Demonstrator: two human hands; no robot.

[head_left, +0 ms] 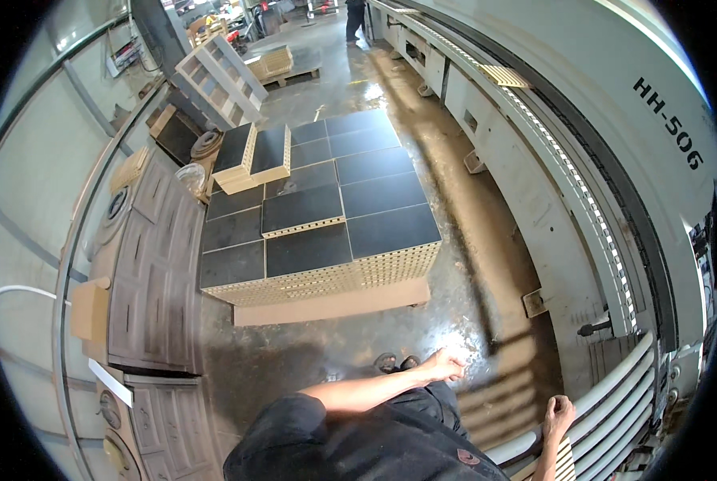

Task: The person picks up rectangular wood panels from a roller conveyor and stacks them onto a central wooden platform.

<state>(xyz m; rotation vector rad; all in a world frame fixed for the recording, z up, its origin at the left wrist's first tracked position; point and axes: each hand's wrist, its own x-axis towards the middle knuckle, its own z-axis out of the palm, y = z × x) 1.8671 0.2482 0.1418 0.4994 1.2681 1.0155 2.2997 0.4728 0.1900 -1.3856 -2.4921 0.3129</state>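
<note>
My left hand hangs in front of my body over the floor, its fingers loosely curled and nothing visible in them. To the right, my right hand is closed in a loose fist beside the grey rollers of the machine; no object shows in it. Under my right forearm lies a pale slatted piece, partly hidden. Ahead of me stands a low stack of dark-topped panels with rows of holes along their pale edges. Several loose panels rest on top of it.
A long grey machine runs along the right, with another pale slatted piece on its track. Cabinet-like grey panels line the left wall. A pale rack and a pallet stand farther back. Another person is far off.
</note>
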